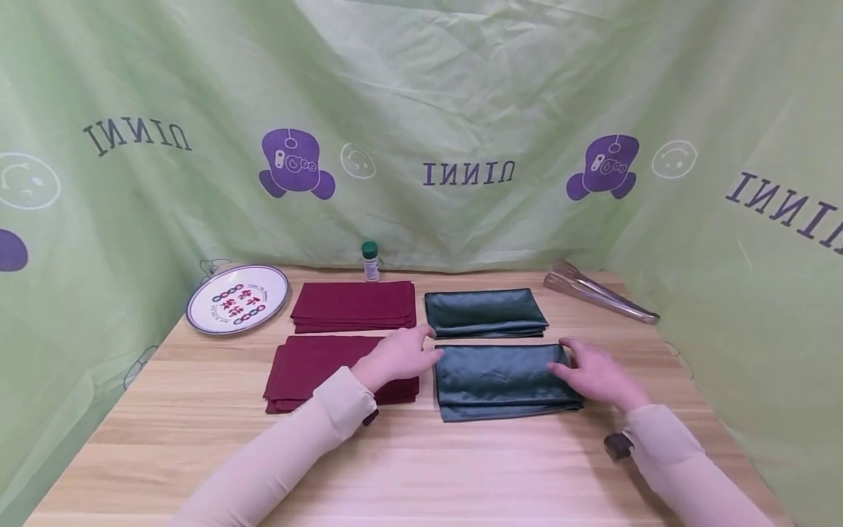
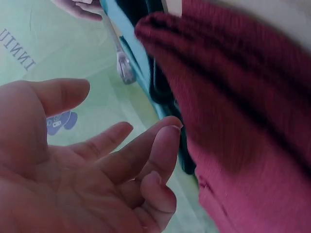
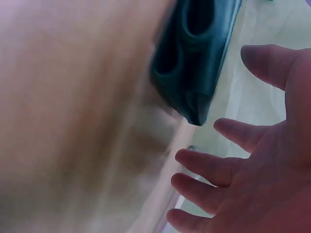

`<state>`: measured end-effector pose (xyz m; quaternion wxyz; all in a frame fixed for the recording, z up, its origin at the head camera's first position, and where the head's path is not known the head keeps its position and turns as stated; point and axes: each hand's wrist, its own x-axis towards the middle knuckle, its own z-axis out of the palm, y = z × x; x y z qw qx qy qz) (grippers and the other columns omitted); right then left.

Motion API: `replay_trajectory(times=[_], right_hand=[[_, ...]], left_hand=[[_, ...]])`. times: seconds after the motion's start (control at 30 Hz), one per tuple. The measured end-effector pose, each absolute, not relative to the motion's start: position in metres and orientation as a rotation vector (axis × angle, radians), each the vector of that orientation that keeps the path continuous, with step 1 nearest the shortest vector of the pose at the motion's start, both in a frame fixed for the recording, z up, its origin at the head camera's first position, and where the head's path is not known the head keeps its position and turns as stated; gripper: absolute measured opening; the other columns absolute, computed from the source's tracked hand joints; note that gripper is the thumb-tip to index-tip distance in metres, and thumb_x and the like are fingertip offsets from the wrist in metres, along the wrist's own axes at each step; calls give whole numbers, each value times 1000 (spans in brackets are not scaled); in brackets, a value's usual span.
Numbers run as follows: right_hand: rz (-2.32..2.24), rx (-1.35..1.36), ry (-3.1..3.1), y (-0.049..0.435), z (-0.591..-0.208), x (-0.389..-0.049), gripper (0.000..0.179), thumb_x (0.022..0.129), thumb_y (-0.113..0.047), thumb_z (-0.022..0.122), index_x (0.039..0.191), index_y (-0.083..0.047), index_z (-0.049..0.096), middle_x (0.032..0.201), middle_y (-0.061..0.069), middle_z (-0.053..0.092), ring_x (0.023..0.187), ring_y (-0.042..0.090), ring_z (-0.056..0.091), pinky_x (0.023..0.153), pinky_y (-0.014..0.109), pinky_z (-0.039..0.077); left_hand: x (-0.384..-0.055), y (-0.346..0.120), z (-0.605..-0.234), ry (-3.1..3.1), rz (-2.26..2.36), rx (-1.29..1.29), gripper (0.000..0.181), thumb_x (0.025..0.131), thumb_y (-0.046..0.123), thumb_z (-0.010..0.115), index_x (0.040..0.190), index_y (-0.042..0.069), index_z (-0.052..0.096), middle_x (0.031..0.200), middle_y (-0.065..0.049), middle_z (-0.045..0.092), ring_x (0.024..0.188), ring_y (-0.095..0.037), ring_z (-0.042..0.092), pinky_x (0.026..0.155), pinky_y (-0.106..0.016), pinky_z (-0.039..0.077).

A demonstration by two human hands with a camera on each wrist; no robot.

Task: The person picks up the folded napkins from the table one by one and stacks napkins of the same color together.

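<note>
A folded teal satin cloth [image 1: 503, 384] lies flat at the front right of the table, between my two hands. At its left edge my left hand [image 1: 400, 356] hovers with fingers spread, overlapping the front stack of folded maroon cloths [image 1: 316, 366]. In the left wrist view the left hand [image 2: 112, 165] holds nothing, its fingertips close beside the layered maroon folds [image 2: 243, 111]. My right hand [image 1: 598, 375] is at the teal cloth's right end, thumb and fingers apart. The right wrist view shows that hand [image 3: 257, 160] empty, near the cloth's rolled-looking folded end [image 3: 194, 63].
Behind lie another folded teal cloth [image 1: 484, 311] and a second maroon stack [image 1: 352, 304]. A white patterned plate [image 1: 204, 296] sits at the back left, a green-capped bottle [image 1: 371, 262] at the back, metal tongs [image 1: 602, 294] at the back right. Green curtains [image 1: 421, 88] enclose the table.
</note>
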<state>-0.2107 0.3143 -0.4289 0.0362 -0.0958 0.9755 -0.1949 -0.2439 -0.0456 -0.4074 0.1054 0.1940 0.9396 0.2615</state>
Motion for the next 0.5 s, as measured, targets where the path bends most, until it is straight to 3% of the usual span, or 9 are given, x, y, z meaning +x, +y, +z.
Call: replay_trajectory(times=[0.23,0.33,0.43,0.5], right_hand=[[-615,-307,2989,312,-440,-209,71,95,-48,57,142,4,42,135,36,47,122,57,43,97,65,36],[-640,-307,2974,310,-440,-209,69,95,-45,58,141,3,44,136,36,46,124,57,41,98,67,34],[-650,-306,2963,308,-440,-209,66,95,-43,59,141,2,46,137,36,45,126,56,39,100,67,32],[-647,-317,2956,307,-440,-207,65,95,-43,60,140,2,47,138,35,45,126,56,39,100,67,32]], left_hand=[[-238,-36,-416,2695,639,561,56,94,43,61,141,15,52,73,-5,63,84,-23,59,79,-38,48],[-236,-32,-418,2726,555,576,58,93,45,62,142,17,52,96,-5,70,101,-27,53,87,-40,46],[-233,-28,-421,2764,481,602,58,92,47,61,142,19,53,126,-7,63,112,-32,43,93,-44,42],[-230,-25,-424,2783,438,626,58,92,48,61,142,20,53,135,-9,57,115,-32,41,94,-46,39]])
